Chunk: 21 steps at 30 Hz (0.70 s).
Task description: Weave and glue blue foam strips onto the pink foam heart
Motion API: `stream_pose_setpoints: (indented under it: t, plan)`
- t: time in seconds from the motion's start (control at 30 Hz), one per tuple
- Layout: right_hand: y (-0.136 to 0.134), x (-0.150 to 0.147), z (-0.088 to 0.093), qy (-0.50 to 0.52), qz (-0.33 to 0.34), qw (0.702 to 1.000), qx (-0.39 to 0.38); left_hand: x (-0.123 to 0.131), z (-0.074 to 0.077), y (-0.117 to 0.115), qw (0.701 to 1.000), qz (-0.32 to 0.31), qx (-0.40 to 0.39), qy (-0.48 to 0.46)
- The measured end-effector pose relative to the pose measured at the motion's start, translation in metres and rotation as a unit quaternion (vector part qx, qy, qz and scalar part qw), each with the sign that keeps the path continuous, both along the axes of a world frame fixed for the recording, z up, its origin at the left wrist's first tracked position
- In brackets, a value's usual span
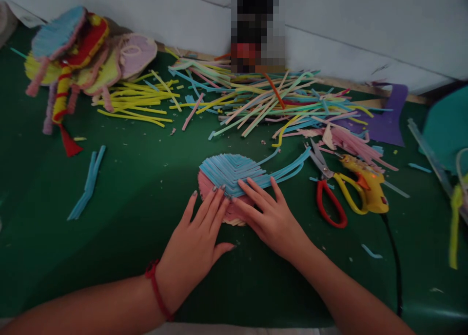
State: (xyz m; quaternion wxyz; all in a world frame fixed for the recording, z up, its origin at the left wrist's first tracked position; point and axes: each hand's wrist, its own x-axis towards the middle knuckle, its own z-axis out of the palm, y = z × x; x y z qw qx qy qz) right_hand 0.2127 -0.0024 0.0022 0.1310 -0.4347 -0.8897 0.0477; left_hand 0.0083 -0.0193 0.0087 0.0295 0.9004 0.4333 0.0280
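A round fan-like piece lies flat on the green table, its pink base point(206, 185) partly covered by blue pipe cleaners point(232, 167) laid in a V pattern. My left hand point(199, 237) rests with fingers stretched out on the lower left of the piece, fingertips at the edge of the blue strips. My right hand point(272, 218) lies with spread fingers over its right side, touching the blue strips. Loose blue ends point(292, 171) stick out past the right edge. What lies beneath the fingers is hidden.
Scissors point(331, 188) and a yellow glue gun point(369, 186) with a black cord lie at right. A pile of coloured pipe cleaners point(256, 101) spreads along the back. Finished fans point(58, 32) are stacked at back left. Blue strips point(88, 184) lie at left.
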Motion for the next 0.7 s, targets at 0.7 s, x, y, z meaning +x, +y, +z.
stream_pose_setpoints:
  t: [0.7]
  plan:
    - [0.001,0.001,-0.002,-0.002,0.0,1.0,0.009,-0.011,-0.004,0.067,0.975,-0.074,0.02,-0.206]
